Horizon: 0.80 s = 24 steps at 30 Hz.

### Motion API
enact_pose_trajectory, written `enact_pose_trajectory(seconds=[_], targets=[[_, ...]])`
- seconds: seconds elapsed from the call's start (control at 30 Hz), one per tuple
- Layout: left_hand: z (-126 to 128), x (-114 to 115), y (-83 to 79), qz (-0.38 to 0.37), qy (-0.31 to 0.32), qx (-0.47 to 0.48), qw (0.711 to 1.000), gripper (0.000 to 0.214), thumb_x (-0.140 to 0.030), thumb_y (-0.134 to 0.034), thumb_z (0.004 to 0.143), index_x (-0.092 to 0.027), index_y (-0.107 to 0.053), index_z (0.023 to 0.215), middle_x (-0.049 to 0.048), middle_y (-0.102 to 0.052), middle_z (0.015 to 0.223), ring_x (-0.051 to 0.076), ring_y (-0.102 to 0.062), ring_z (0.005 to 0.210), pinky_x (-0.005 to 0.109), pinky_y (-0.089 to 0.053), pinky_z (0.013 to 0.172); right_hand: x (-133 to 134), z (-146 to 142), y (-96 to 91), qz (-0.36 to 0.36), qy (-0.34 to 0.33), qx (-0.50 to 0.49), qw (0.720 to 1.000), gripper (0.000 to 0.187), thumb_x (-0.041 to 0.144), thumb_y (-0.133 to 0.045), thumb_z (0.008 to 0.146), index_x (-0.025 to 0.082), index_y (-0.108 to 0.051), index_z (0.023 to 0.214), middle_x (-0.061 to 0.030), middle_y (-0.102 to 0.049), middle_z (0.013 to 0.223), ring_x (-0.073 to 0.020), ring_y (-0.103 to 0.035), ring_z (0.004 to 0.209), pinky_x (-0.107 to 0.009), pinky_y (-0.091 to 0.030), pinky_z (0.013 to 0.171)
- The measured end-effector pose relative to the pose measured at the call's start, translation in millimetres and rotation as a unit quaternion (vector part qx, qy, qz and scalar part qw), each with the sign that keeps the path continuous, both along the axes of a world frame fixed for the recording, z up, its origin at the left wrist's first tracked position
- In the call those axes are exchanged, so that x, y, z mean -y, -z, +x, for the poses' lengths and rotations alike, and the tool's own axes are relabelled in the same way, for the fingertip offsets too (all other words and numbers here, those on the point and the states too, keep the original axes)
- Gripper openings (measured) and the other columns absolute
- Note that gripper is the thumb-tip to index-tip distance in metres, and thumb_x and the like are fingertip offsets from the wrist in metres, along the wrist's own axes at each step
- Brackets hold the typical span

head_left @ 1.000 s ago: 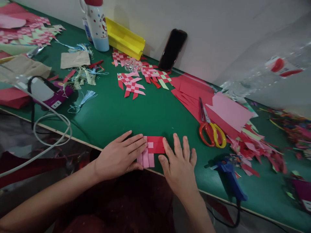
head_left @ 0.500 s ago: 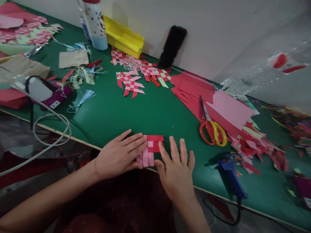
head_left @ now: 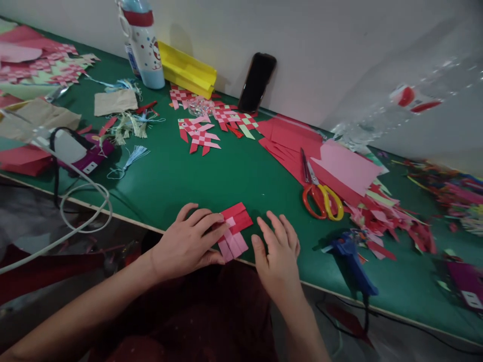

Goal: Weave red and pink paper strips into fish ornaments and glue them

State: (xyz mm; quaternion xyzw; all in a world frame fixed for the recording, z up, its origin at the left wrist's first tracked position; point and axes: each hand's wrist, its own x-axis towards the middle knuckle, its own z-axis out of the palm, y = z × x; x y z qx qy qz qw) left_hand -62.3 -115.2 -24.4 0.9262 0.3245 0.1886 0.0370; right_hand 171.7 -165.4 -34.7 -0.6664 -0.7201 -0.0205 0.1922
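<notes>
Green tabletop runs under everything I see from my end. Leftmost of what I pick out, a pale blue tassel lies beyond the left hand and to its left. That hand has its fingers over the left part of a small woven paper piece and its thumb at the near side, so I read it as a light pinch; whether the thumb goes underneath I cannot tell. Beyond its fingertips lie red-and-pink woven fish.

The paper piece sits turned askew between the hands, near the table edge, red strips crossing pink. I judge it nearly weightless, bendy and easy to crease, with loose strips likely to slip under a sideways drag. I would steady it flat at the woven part and take each strip by its free end.

The right hand hangs loosely spread, fingers slightly curled, just beside the paper and apart from it. Right of that hand lie scissors, then a blue glue gun, nearer me.
</notes>
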Motion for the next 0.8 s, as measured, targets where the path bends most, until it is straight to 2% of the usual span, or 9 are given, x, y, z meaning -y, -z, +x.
enact_pose_trajectory(seconds=[0.17, 0.27, 0.53, 0.8], targets=[[5.7, 0.6, 0.5, -0.013, 0.013, 0.034, 0.999, 0.033, -0.043, -0.049, 0.097, -0.022, -0.062, 0.120, 0.0058, -0.065, 0.123, 0.023, -0.055, 0.115, 0.048, -0.026, 0.109, -8.8, -9.0, 1.2, -0.006, 0.010, 0.000, 1.000, 0.040, 0.040, -0.040, 0.099, 0.018, -0.063, 0.124, -0.0116, -0.053, 0.143, -0.0338, -0.038, 0.135, -0.060, -0.033, 0.106], [9.7, -0.5, 2.2, -0.028, 0.028, 0.040, 0.998, 0.029, -0.033, -0.052, 0.097, -0.022, -0.061, 0.122, 0.0039, -0.066, 0.122, 0.021, -0.054, 0.116, 0.045, -0.027, 0.110, -11.2, -8.3, 1.2, 0.005, 0.010, -0.024, 1.000, 0.033, 0.039, -0.044, 0.098, 0.023, -0.067, 0.116, -0.0091, -0.056, 0.140, -0.0319, -0.041, 0.133, -0.059, -0.031, 0.106], [11.9, -3.1, -1.3, -0.061, 0.034, 0.021, 0.997, 0.030, -0.031, -0.051, 0.096, -0.023, -0.059, 0.124, 0.0037, -0.065, 0.126, 0.022, -0.055, 0.115, 0.047, -0.030, 0.107, -9.9, -7.3, -4.2, 0.056, -0.011, -0.110, 0.992, 0.014, 0.027, -0.056, 0.093, 0.024, -0.069, 0.091, -0.0066, -0.066, 0.123, -0.0280, -0.049, 0.124, -0.052, -0.036, 0.103], [15.6, -5.0, -5.7, -0.084, 0.021, 0.003, 0.996, 0.039, -0.031, -0.052, 0.094, -0.020, -0.054, 0.132, 0.0052, -0.065, 0.125, 0.023, -0.055, 0.114, 0.046, -0.031, 0.105, -6.7, -2.4, -8.7, 0.076, -0.064, -0.167, 0.981, 0.008, 0.017, -0.063, 0.087, 0.023, -0.068, 0.089, -0.0066, -0.063, 0.122, -0.0282, -0.048, 0.123, -0.050, -0.043, 0.101]])
